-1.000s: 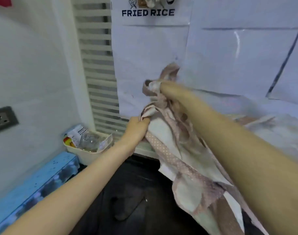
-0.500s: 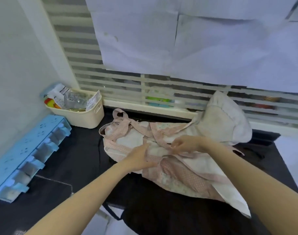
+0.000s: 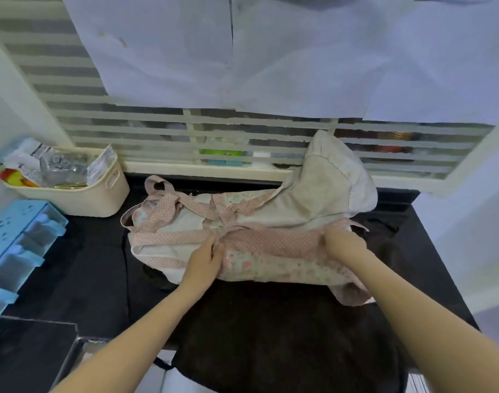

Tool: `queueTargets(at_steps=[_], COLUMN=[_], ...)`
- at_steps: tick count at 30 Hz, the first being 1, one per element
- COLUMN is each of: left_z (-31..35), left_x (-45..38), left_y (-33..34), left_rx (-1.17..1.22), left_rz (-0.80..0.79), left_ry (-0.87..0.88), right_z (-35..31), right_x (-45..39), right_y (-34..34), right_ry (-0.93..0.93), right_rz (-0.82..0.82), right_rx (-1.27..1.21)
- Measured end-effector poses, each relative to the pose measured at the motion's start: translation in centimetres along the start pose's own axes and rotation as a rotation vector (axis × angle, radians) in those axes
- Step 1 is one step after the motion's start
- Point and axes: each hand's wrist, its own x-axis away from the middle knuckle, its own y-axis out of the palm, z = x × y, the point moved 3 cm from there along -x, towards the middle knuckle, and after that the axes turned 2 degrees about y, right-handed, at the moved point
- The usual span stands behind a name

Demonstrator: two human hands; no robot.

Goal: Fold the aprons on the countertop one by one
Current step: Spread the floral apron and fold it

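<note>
A pink dotted and floral apron (image 3: 273, 242) lies spread across the black countertop (image 3: 95, 279), its far right part bunched up against the window sill. My left hand (image 3: 205, 260) pinches the apron's pink band near the middle. My right hand (image 3: 342, 243) grips the same band further right. A dark brown apron (image 3: 285, 336) lies flat under it and hangs over the front edge.
A cream basket (image 3: 80, 197) full of packets stands at the back left. A light blue plastic rack (image 3: 12, 251) runs along the left wall. Behind the counter is a slatted window (image 3: 214, 131) with white paper sheets (image 3: 271, 52) taped over it.
The apron went from being held up in the air to lying on the counter. Both hands then moved apart along its pink band, the right hand sliding to the right.
</note>
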Motion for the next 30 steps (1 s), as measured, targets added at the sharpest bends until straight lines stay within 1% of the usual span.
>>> queueTargets(at_steps=[1,2,3,5,6,10,13,14,16,17,18,19,20,21,22,23,24,25,26,27,28,29,30], left_z=[-0.2,-0.8,-1.8,-3.7,-4.4,-4.7,-5.6,-6.2,-6.5,-6.1,-5.4,-4.5,-3.3,-2.1,-1.4,-0.7,0.0,0.6,0.8,1.3,1.9,2.8,3.2], left_x=[0.4,0.5,0.6,0.7,0.5,-0.7,-1.0,-0.9,-0.6,-0.6,-0.7,-0.9,-0.7,-0.3,0.1,0.5,1.0,1.2,1.1,0.9,0.6,0.4,0.2], left_y=[-0.6,-1.0,-1.1,-0.8,-0.9,-1.5,-1.3,-1.3,-1.1,-1.2,-1.2,-0.6,0.1,1.2,2.7,4.3,5.8,7.2,8.5,9.6,10.3,11.0,11.6], left_rx=[0.016,-0.006,-0.054,-0.146,-0.178,-0.251,-0.332,-0.354,-0.404,-0.443,-0.521,-0.608,-0.664,-0.678,-0.704,-0.727,-0.779,-0.843,-0.886,-0.926,-0.970,-0.989,-1.027], left_rz=[0.050,0.052,0.029,-0.021,-0.009,0.052,0.012,-0.011,-0.018,0.044,0.129,0.174,0.168,0.083,-0.046,-0.192,-0.299,-0.369,-0.420,-0.446,-0.443,-0.449,-0.460], left_ry=[-0.004,-0.032,-0.074,-0.167,-0.194,-0.221,-0.283,-0.322,-0.395,-0.351,-0.205,-0.007,0.211,0.401,0.548,0.639,0.692,0.728,0.746,0.721,0.696,0.698,0.708], right_z=[-0.1,-0.9,-2.0,-3.6,-4.3,-3.8,-3.6,-3.5,-2.5,-2.0,-1.5,-1.0,-0.7,-0.6,-0.5,-0.4,-0.5,-0.3,-0.1,0.2,0.5,0.9,1.0], right_x=[0.1,0.0,-0.5,-1.4,-2.4,-5.3,-5.8,-5.5,-4.6,-4.2,-3.9,-3.6,-3.4,-3.3,-3.2,-3.3,-3.6,-4.1,-4.6,-5.0,-5.1,-4.6,-4.0], right_y=[-0.7,-1.2,-0.9,0.9,1.8,3.6,3.5,3.3,2.6,2.5,2.5,2.4,2.3,2.2,2.1,2.2,2.2,2.3,2.3,2.4,2.5,2.6,2.8], right_ry=[0.019,0.018,0.003,-0.049,-0.092,-0.108,-0.199,-0.208,-0.166,-0.140,-0.116,-0.105,-0.099,-0.092,-0.080,-0.072,-0.063,-0.054,-0.047,-0.039,-0.033,-0.036,-0.044], right_rz=[0.116,0.181,0.206,0.155,0.134,-0.049,-0.224,-0.295,-0.464,-0.550,-0.626,-0.679,-0.707,-0.710,-0.699,-0.662,-0.588,-0.454,-0.271,-0.073,0.087,0.201,0.266], right_rx=[0.075,0.140,0.137,0.034,-0.012,-0.063,-0.200,-0.225,-0.230,-0.239,-0.240,-0.224,-0.183,-0.145,-0.125,-0.146,-0.185,-0.244,-0.297,-0.356,-0.427,-0.503,-0.555])
